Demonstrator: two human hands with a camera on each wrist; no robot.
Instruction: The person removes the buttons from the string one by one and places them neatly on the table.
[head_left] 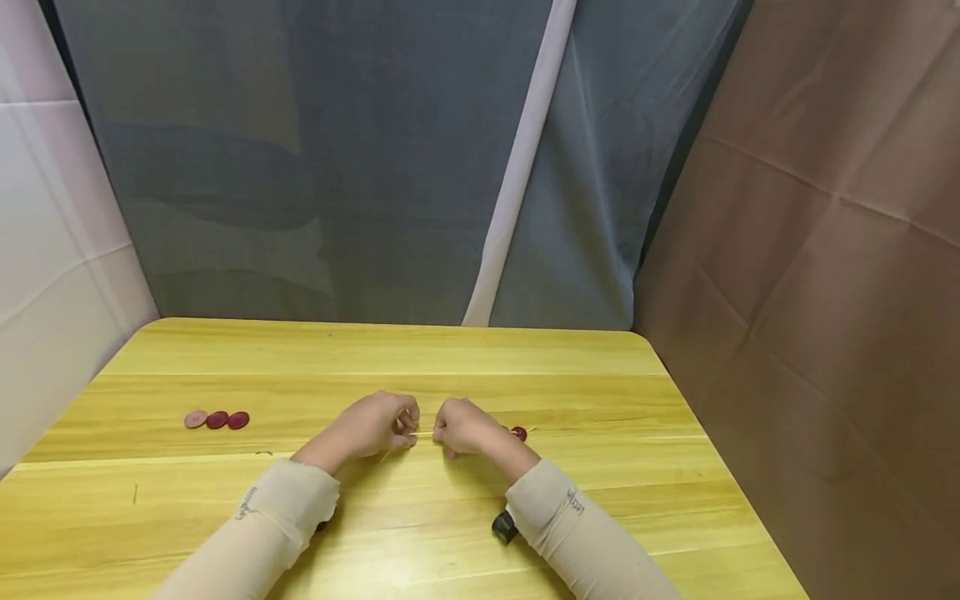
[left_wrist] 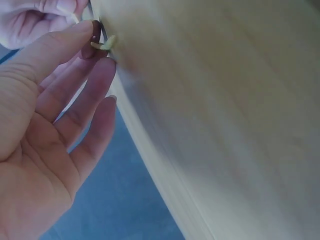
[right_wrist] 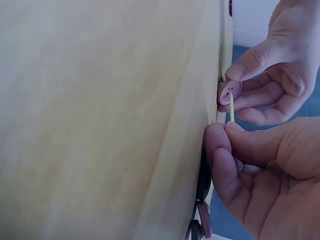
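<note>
Between thumb and fingertips my left hand point(head_left: 378, 427) pinches a pinkish-red button point(right_wrist: 230, 91), held on edge. A thin yellow cord point(right_wrist: 232, 107) passes through one of its holes, and a short end of that cord point(left_wrist: 107, 44) sticks out on the other face. Close by on the right, my right hand point(head_left: 467, 428) pinches the cord between thumb and index finger, with a short stretch running between the hands in the head view. Beyond the right wrist lies a dark red button point(head_left: 519, 433) with a yellow cord end beside it.
Three buttons lie in a row at the left of the wooden table point(head_left: 360, 358): one pink button point(head_left: 196, 419) and two dark red ones point(head_left: 228, 420). A black device point(head_left: 504, 527) shows under the right sleeve. Grey curtain point(head_left: 375, 167) hangs behind the table.
</note>
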